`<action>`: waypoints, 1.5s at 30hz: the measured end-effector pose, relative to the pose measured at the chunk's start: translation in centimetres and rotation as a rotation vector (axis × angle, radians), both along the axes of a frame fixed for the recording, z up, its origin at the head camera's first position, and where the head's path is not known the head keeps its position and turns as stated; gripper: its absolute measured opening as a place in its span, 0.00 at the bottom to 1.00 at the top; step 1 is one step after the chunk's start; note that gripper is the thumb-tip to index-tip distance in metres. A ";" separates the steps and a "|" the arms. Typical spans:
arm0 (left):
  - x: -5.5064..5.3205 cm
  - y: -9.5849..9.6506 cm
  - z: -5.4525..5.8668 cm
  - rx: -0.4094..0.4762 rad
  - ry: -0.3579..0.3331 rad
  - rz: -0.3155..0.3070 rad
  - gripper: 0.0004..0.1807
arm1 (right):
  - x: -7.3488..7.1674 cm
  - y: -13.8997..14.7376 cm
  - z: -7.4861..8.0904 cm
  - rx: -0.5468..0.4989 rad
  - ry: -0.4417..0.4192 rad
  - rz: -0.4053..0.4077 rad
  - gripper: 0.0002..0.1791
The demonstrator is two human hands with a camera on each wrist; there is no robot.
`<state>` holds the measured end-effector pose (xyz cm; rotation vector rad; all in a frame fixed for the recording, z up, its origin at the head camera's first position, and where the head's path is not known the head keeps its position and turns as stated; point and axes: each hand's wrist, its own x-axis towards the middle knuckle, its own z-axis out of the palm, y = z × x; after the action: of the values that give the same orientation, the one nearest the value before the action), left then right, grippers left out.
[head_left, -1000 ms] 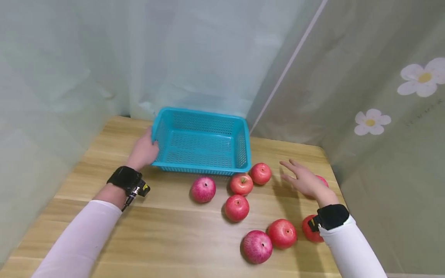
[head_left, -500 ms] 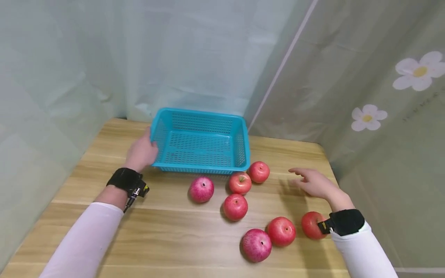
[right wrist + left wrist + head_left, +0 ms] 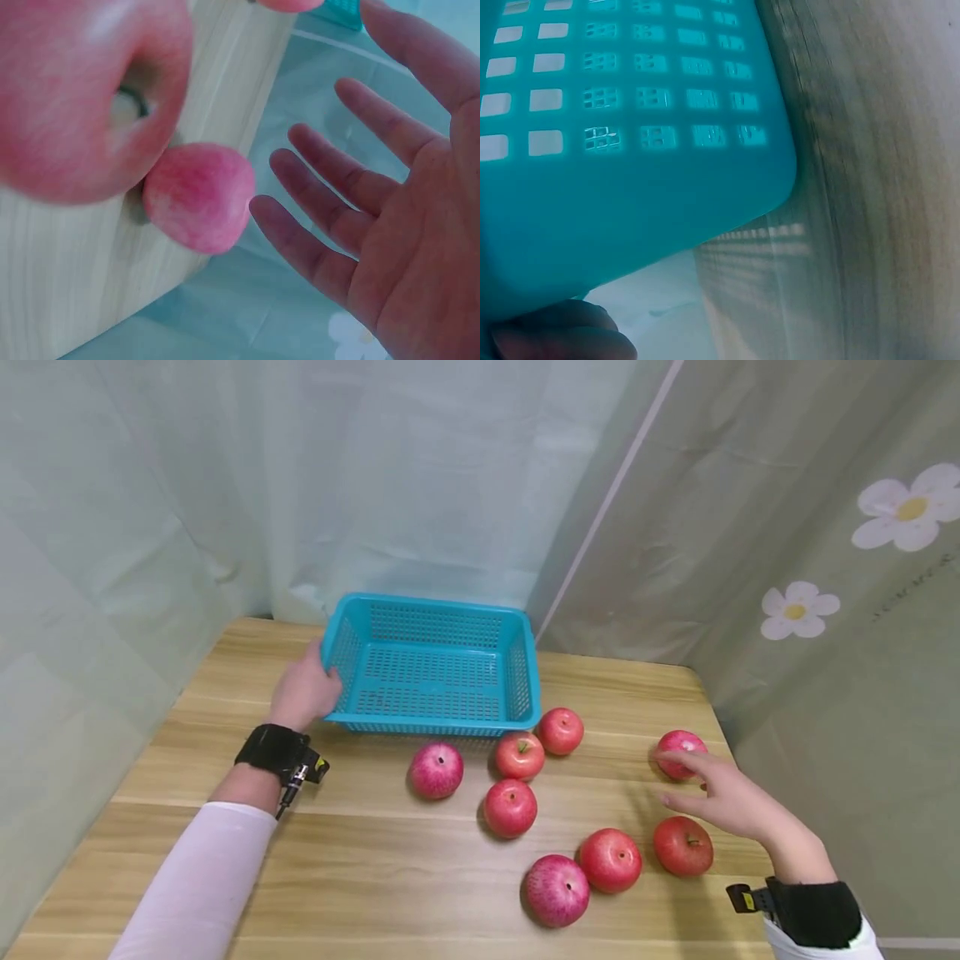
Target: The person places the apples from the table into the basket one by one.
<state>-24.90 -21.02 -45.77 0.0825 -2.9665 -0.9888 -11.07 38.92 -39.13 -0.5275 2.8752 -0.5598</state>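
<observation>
The left hand (image 3: 306, 690) grips the left rim of the basket (image 3: 435, 724), near the table's far edge; the right hand (image 3: 726, 795), fingers spread wide, is beside a stemmed apple (image 3: 684, 847) and a pink apple (image 3: 681, 742); six other apples (image 3: 510, 810) lie left of these on the table (image 3: 375, 877).

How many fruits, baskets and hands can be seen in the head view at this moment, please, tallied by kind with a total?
Fruits: 8, one of them partly behind the right hand
Basket: 1, blue
Hands: 2, the left hand and the right
Total: 11
</observation>
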 end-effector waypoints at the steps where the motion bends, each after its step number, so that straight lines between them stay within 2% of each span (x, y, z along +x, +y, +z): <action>1: 0.1 0.0 0.1 -0.007 -0.005 0.000 0.35 | 0.3 0.2 0.0 0.002 -0.002 -0.007 0.34; 5: 0.2 0.2 0.4 -0.054 -0.022 0.011 0.35 | 1.2 0.9 0.2 0.025 -0.056 -0.053 0.29; 10: 0.0 0.3 0.6 -0.108 -0.027 0.017 0.35 | 1.9 1.3 0.4 0.061 -0.177 -0.135 0.24; 13: -0.1 0.3 0.5 -0.112 -0.017 0.014 0.36 | 2.4 1.5 0.4 0.088 -0.277 -0.160 0.29; 17: -0.2 0.4 0.3 -0.104 0.002 0.009 0.35 | 3.1 1.5 0.0 0.104 -0.369 -0.139 0.38; 23: 0.1 0.3 0.3 -0.094 0.003 0.005 0.35 | 3.9 1.2 -0.8 0.068 -0.365 -0.066 0.45; 30: 0.2 0.3 0.3 -0.068 0.001 0.001 0.35 | 4.5 0.7 -1.7 0.053 -0.374 -0.082 0.50; 32: 0.2 0.2 0.1 -0.022 0.013 -0.005 0.34 | 4.6 0.6 -2.1 0.050 -0.363 -0.083 0.51; 38: 0.3 -0.1 -0.6 0.213 0.029 -0.004 0.34 | 4.5 0.4 -3.3 0.087 -0.350 -0.098 0.50; 41: 0.3 -0.2 -0.7 0.250 0.017 0.001 0.35 | 4.6 0.3 -3.9 0.086 -0.352 -0.120 0.51; 45: 0.1 -0.2 -0.8 0.264 0.015 0.002 0.37 | 4.7 0.2 -4.5 0.089 -0.311 -0.134 0.50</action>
<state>-24.84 -21.20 -46.59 0.0796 -2.8033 -1.3671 -6.35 39.09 -43.59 -0.2129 2.6348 -0.4813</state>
